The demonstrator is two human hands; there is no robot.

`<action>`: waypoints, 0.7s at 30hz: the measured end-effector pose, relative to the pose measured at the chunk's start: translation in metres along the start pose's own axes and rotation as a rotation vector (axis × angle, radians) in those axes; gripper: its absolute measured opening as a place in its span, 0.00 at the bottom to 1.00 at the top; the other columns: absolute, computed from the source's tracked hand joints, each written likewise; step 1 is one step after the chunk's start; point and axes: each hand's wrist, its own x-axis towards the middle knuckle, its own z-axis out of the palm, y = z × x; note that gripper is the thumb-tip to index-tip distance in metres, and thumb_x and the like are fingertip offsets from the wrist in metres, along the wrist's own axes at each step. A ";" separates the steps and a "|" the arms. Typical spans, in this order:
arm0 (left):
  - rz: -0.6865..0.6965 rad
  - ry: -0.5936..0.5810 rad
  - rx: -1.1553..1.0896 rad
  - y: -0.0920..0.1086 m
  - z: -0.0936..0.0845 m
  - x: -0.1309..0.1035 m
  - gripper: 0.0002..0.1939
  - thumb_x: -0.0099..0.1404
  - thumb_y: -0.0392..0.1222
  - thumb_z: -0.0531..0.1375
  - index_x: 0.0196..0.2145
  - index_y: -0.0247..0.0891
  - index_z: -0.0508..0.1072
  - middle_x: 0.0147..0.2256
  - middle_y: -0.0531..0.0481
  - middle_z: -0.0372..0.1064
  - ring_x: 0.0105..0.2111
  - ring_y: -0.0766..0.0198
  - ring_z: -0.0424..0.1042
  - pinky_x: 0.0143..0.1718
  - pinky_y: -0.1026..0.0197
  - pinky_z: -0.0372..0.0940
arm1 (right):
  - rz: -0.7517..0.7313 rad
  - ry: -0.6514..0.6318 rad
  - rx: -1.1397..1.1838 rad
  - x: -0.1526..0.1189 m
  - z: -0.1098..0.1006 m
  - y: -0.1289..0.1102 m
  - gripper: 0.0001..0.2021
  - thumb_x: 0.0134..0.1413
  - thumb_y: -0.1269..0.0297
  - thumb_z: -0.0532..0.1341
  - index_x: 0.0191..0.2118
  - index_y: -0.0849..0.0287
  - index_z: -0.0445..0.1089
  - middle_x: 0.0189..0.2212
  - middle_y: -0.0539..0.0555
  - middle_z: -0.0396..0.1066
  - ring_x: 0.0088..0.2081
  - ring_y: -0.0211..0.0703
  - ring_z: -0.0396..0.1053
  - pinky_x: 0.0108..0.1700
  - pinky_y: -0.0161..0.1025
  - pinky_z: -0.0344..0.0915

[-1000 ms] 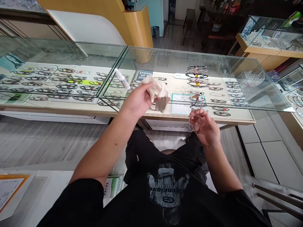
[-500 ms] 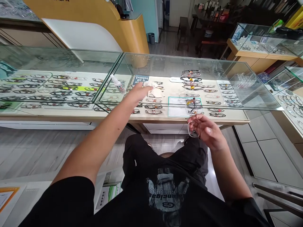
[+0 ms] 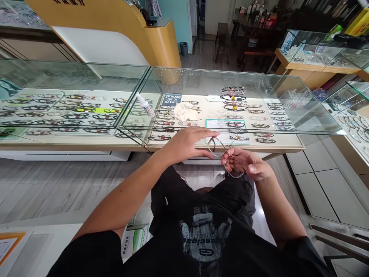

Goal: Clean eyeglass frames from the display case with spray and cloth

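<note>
My right hand (image 3: 249, 164) is closed on a pair of eyeglasses (image 3: 216, 147) with thin metal rims, held tilted in front of the counter's edge. Beside the other lens is my left hand (image 3: 188, 144), its thumb and fingers spread apart around the rim's edge; whether a fingertip touches the frame I cannot tell. A crumpled cream cloth (image 3: 186, 111) lies on the glass top of the display case (image 3: 198, 81). To its left stands a white spray bottle (image 3: 145, 104), also on the glass.
Rows of spectacle frames (image 3: 160, 137) lie inside the case, with a stack of frames (image 3: 233, 98) near the middle. A second glass case (image 3: 70, 79) adjoins on the left. Behind is a yellow counter (image 3: 163, 46). More cases (image 3: 317, 57) stand at the right.
My left hand has let go of the cloth and come back toward me to the eyeglasses. The eyeglasses have turned in my right hand, one lens now pointing left.
</note>
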 end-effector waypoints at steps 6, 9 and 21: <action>-0.004 0.060 -0.054 0.001 0.000 -0.012 0.24 0.63 0.61 0.73 0.51 0.46 0.85 0.47 0.44 0.82 0.47 0.53 0.79 0.52 0.56 0.70 | 0.004 -0.015 -0.001 0.002 0.001 0.002 0.33 0.48 0.48 0.76 0.57 0.60 0.77 0.48 0.62 0.77 0.44 0.49 0.73 0.48 0.44 0.69; -0.041 0.089 -0.124 0.006 0.001 -0.019 0.20 0.65 0.59 0.72 0.48 0.44 0.85 0.39 0.45 0.81 0.40 0.56 0.78 0.46 0.58 0.70 | 0.001 0.002 0.012 0.004 0.005 0.001 0.34 0.47 0.47 0.76 0.57 0.60 0.78 0.47 0.62 0.77 0.42 0.48 0.72 0.45 0.43 0.68; -0.264 0.184 -0.443 0.011 -0.002 -0.037 0.27 0.54 0.61 0.77 0.44 0.40 0.85 0.33 0.46 0.79 0.34 0.58 0.77 0.40 0.58 0.74 | 0.000 0.122 -0.010 0.015 0.014 0.001 0.33 0.42 0.48 0.79 0.54 0.58 0.79 0.45 0.60 0.77 0.34 0.43 0.66 0.35 0.41 0.62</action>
